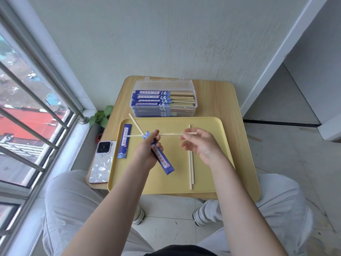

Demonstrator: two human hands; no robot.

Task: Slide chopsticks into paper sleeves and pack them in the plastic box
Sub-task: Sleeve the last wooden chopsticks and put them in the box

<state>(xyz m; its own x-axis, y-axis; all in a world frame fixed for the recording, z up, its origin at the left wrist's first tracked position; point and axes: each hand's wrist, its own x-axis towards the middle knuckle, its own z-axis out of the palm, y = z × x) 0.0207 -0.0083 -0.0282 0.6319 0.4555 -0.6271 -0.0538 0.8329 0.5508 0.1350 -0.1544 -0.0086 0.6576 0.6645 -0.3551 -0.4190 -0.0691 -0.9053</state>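
While left hand (147, 150) grips blue sleeve (162, 157) over tray (212, 124) for loading, right hand (199, 145) pinches chopstick (171, 134), aiming at sleeve mouth

We see a bright, evenly daylit scene, lit from the window (27, 111) on our left, with only faint, soft shadows. Wide-angle distortion bends the frame edges; focus is slightly soft throughout.

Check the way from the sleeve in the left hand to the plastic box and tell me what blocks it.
Nothing visible blocks it. The left hand grips the blue sleeve above the yellow tray. The plastic box stands open beyond the tray's far edge, with only bare tray between them.
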